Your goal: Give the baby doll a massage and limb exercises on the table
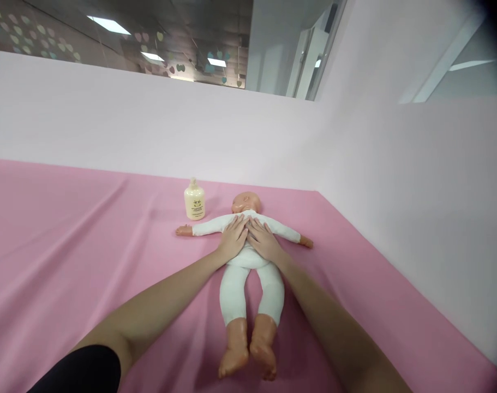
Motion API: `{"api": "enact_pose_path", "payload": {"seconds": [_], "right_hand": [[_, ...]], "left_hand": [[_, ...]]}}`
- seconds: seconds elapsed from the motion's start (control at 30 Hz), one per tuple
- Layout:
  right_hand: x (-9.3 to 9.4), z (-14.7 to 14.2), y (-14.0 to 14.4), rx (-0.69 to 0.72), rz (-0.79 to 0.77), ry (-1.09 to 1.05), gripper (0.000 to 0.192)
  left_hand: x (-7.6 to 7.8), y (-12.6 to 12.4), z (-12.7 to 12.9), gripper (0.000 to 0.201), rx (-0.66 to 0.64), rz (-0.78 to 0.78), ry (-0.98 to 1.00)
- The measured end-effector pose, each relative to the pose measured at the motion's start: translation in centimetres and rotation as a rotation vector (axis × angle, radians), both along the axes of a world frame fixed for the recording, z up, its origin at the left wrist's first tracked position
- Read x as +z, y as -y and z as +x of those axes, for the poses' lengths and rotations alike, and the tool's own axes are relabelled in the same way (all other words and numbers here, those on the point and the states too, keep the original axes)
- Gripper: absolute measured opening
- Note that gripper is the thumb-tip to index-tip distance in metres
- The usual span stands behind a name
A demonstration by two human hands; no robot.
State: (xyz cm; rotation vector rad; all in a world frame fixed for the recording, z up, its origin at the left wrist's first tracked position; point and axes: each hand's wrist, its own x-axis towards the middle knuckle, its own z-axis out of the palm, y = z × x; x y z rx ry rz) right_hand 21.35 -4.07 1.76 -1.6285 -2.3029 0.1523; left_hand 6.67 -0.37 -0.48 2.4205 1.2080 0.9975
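A baby doll (251,256) in a white outfit lies on its back, arms stretched out sideways and bare feet toward me. Its head is turned to one side. My left hand (233,237) rests flat on the left side of the doll's chest, fingers extended. Beside it, my right hand (263,239) lies flat on the right side of the chest. The fingertips of both hands come close together at the upper chest, and part of the torso is hidden under them. Neither hand grips anything.
A cream-coloured bottle (195,202) with printed markings stands left of the doll's head. The pink sheet (88,245) under everything has several creases. White walls (150,125) rise behind and at the right, with a window (170,43) above the back one.
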Motion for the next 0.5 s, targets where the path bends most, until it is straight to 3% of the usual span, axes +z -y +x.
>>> {"api": "enact_pose_path", "payload": {"seconds": [0.27,0.5], "right_hand": [[-0.2,0.0,0.0,-0.154,-0.027,-0.021,0.065],[0.2,-2.0,1.8,-0.277,-0.065,0.059,0.065]], "left_hand": [[-0.4,-0.5,-0.1,0.051,0.004,0.019,-0.048],[0.1,-0.2,-0.1,0.051,0.015,-0.019,-0.069]]}}
